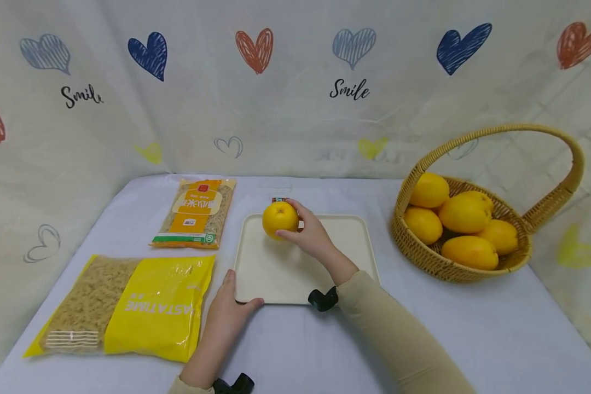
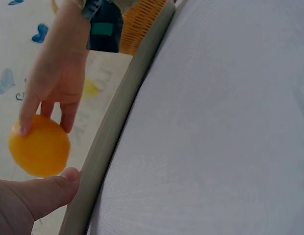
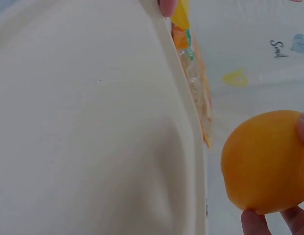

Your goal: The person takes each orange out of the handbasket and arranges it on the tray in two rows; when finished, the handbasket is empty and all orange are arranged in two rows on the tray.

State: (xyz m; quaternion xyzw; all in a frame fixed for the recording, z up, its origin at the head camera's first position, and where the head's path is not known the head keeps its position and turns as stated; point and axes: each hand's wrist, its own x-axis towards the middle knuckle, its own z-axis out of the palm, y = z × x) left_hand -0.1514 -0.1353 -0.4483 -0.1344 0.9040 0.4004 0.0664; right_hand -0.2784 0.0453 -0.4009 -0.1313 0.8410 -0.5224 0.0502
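My right hand point(image 1: 312, 235) pinches a smooth, rounded yellow fruit point(image 1: 279, 219) above the far part of a cream rectangular tray point(image 1: 276, 273). In the right wrist view the fruit point(image 3: 265, 161) shows a slight bump at its lower end, with fingertips against it. The left hand point(image 1: 231, 309) rests at the tray's near left corner, its fingers along the left side and thumb along the front edge. From the left wrist, that thumb point(image 2: 49, 193) reaches the tray's rim point(image 2: 105, 142), just below the fruit.
On the right stands a wicker basket point(image 1: 418, 260) with a tall handle, holding several similar yellow fruits point(image 1: 468, 253). A yellow pasta bag point(image 1: 152, 306) lies at the front left, an orange-labelled grain bag point(image 1: 195, 213) behind it. Beyond the tray is a small red item point(image 1: 280, 200).
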